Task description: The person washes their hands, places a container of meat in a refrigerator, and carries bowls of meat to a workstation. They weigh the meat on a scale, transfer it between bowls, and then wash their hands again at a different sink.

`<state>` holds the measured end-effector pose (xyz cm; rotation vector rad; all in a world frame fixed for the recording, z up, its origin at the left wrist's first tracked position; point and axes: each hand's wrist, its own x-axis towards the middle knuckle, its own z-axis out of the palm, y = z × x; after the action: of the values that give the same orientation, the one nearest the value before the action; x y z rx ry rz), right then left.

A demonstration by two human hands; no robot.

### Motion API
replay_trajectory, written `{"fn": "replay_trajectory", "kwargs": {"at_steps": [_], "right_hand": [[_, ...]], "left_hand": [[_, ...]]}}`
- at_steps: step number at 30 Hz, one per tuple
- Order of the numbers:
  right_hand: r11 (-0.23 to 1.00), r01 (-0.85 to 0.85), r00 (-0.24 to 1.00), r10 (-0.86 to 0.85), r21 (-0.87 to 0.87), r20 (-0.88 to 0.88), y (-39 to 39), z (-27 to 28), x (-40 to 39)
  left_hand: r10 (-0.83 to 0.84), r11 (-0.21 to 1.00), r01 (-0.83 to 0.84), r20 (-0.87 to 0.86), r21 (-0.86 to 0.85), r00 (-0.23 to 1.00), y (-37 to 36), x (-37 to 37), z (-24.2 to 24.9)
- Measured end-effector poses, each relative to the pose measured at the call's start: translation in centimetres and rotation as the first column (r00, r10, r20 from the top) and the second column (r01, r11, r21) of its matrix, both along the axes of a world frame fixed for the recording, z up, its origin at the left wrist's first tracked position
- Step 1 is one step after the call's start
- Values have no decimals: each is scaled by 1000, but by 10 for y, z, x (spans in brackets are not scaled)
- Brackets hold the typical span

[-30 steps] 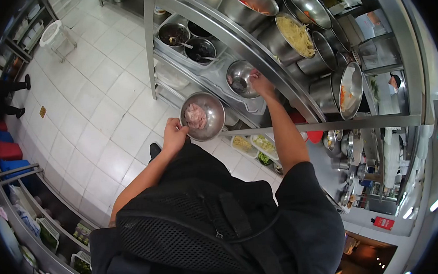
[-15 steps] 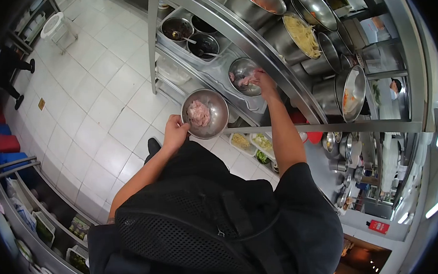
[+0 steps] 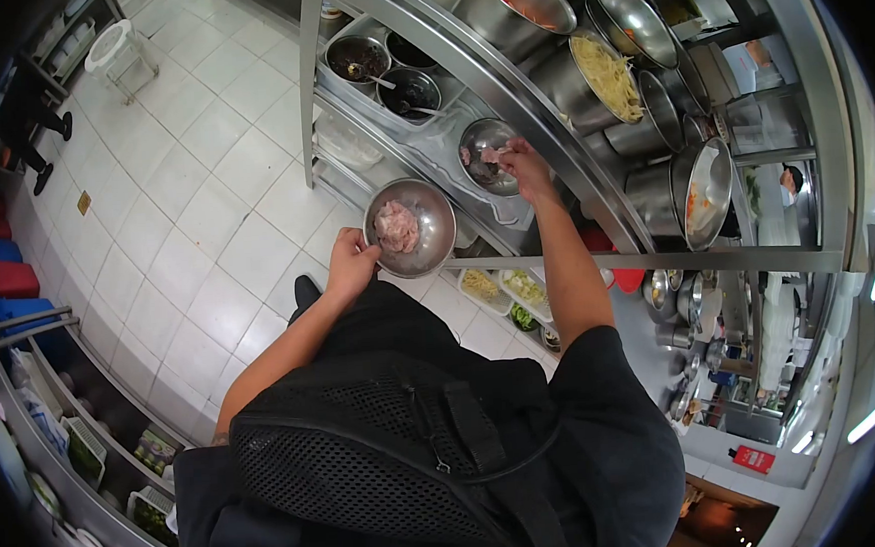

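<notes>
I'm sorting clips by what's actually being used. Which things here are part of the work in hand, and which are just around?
In use:
left hand holding the bowl of raw meat
right hand pinching a piece of meat over the small bowl

Just around:
pot of noodles
dark sauce pots
trays of vegetables
white stool

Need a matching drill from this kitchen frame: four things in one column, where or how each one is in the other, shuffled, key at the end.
Things:
1. steel bowl of pale meat
2. small steel bowl
3. pot of yellow shreds
4. white bin

Places or states:
A. on the tiled floor, far left
B. on the top shelf, above the right hand
C. rim gripped by the left hand
D. on the lower shelf, right hand lifting a pale piece over it

Pairs: 1-C, 2-D, 3-B, 4-A
</notes>
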<state>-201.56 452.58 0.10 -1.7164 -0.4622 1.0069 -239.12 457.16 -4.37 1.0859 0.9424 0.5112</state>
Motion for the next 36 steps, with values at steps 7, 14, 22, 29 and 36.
{"fn": "replay_trajectory", "kwargs": {"at_steps": [7,14,22,29,36], "right_hand": [[995,-15,993,27,103,-114,7,29,-24],[982,132,976,-106,132,-191,5,-12,-1],[957,-21,954,106,290,-280,4,-29,14],[993,73,989,-59,96,-136,11,1,-22],[976,-208,917,216,-60,335,8,-17,10]], "left_hand": [[-8,1000,8,-4,7,1000,-1,1,-2],[0,1000,0,-12,32,1000,-1,2,-8],[15,1000,-15,-31,3,999,0,1,-8],[5,1000,-5,-35,-2,999,0,0,-9],[-1,1000,1,-30,-25,1000,1,1,-14]]}}
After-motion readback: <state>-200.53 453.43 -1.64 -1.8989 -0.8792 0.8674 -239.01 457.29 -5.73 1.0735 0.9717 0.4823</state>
